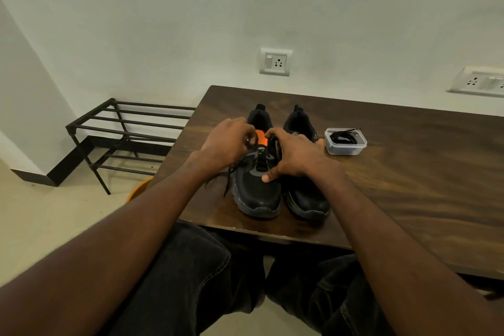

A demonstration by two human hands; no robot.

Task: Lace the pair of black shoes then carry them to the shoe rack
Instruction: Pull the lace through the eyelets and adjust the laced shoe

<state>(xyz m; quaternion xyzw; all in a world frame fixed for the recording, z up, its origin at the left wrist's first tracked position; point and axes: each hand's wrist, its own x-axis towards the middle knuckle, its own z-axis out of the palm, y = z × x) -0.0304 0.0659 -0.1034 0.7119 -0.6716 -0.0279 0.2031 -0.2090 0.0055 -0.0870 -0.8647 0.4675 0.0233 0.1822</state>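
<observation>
Two black shoes stand side by side on the dark wooden table point(409, 172), toes toward me. The left shoe point(256, 194) has an orange insole and a black lace point(229, 174) partly threaded, its loose end trailing off to the left. My left hand point(226, 144) pinches the lace near the upper eyelets. My right hand point(294, 157) grips the same shoe's right side at the eyelets, thumb on the upper. The right shoe point(305, 199) shows no lace, and my right hand partly covers it.
A clear plastic tub point(345, 144) holding another black lace sits right of the shoes. A black metal shoe rack point(122, 133) stands on the floor to the table's left, against the wall. An orange object point(139, 189) pokes out below the table edge.
</observation>
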